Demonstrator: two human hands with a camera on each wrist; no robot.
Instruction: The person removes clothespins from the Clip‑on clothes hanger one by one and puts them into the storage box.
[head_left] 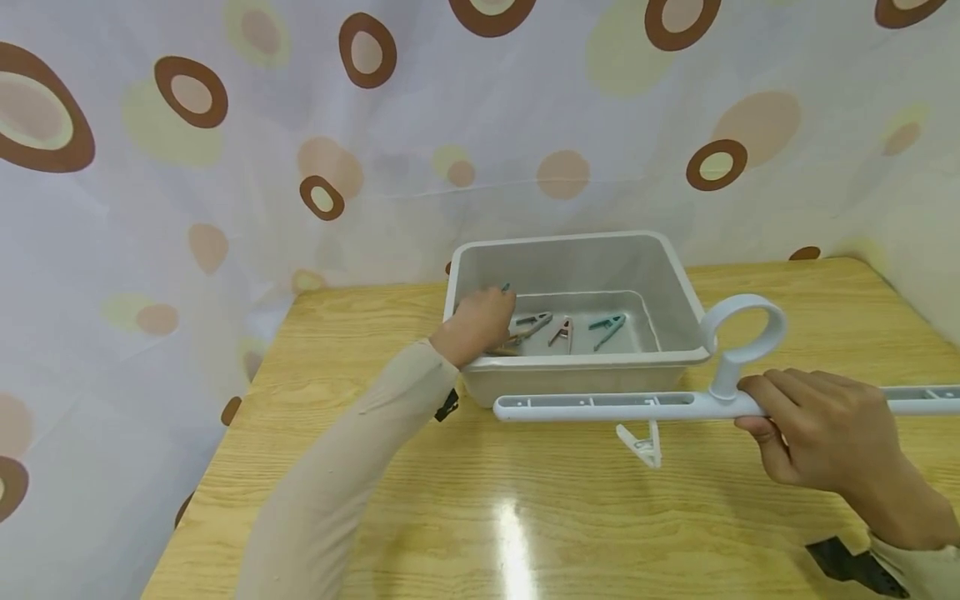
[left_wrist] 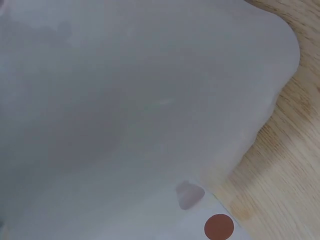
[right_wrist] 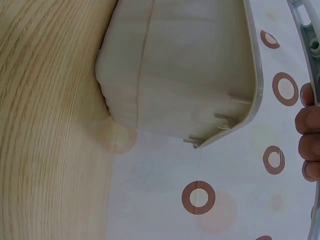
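Note:
My left hand (head_left: 483, 321) reaches over the near left rim of a pale grey plastic bin (head_left: 570, 361). Its fingertips are hidden, and a small teal tip (head_left: 506, 287) shows just above them; whether the hand holds it is unclear. On the bin floor lie a grey clothes peg (head_left: 542, 319), a pink peg (head_left: 566, 332) and a teal peg (head_left: 611, 327), with tan pieces beside the hand. My right hand (head_left: 832, 429) grips the white bar of a hanger (head_left: 705, 406) with a ring hook on top. A white peg (head_left: 651, 450) hangs beneath the bar.
The bin stands on a wood-grain table (head_left: 360, 367) near its back edge. Behind and to the left hangs a white sheet with brown-ringed spots (head_left: 420, 125). The left wrist view is mostly filled by a pale blurred surface (left_wrist: 125, 100). The hanger bar spans the bin's front right.

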